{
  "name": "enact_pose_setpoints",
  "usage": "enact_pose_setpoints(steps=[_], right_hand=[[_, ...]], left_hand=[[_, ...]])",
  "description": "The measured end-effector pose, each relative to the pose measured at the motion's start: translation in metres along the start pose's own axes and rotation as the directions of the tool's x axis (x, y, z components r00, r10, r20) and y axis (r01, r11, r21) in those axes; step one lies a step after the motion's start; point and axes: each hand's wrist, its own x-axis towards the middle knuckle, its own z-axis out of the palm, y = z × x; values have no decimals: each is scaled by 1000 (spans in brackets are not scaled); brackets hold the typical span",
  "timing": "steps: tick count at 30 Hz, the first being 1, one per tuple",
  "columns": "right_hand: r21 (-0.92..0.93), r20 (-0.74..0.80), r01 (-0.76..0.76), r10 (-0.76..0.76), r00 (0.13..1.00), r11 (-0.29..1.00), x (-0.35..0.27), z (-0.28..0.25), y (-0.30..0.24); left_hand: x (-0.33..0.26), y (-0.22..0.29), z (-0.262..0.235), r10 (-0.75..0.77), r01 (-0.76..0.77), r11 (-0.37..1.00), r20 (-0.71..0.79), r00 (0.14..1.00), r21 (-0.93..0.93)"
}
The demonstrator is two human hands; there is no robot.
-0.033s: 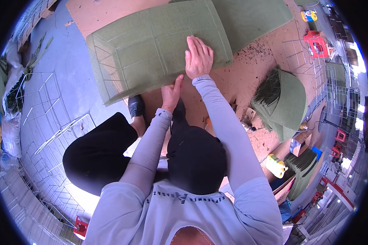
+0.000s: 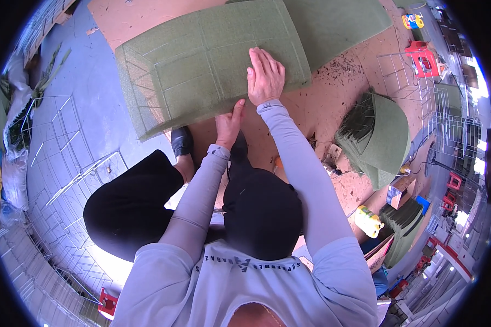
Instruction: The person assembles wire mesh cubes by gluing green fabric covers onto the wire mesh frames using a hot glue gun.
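Mesh [image 2: 229, 62] drapes a wire frame [image 2: 155, 64] at 12 o'clock; the right hand [image 2: 266, 79] presses on it open and flat, while the left hand [image 2: 228, 125] grips its 6 o'clock edge, fingers hidden, seemingly for snugness. Floor [image 2: 101, 71] probably offers room toward 10 o'clock; a green stack [image 2: 386, 139] limits 4 o'clock.

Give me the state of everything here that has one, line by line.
Green mesh: draped over a wire frame
Wire frame: covered, showing through the mesh
Left hand: at the mesh's near edge, fingers mostly hidden
Right hand: open, palm down on the mesh
Wire frames at left: bare
Green sheets at right: piled up
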Motion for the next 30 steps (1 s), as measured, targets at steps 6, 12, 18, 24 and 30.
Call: enact_pose_setpoints(steps=[6,12,18,24,30], right_hand=[[-28,5,33,-33,999,999,-1,-5,5],[-33,61,58,-56,997,998,5,-6,-35],[-24,50,13,-12,999,1000,-1,1,-27],[-3,50,42,-42,998,999,-2,2,-26],[-23,106,117,-114,988,993,-2,-1,-22]], left_hand=[[8,4,5,-158,165,981,77,985,-103],[6,-19,-2,-173,181,977,76,982,-112],[-3,17,-14,-168,218,881,152,974,-421],[-12,18,-26,-44,43,998,-14,999,-49],[-12,5,-20,-89,86,989,-19,996,-121]])
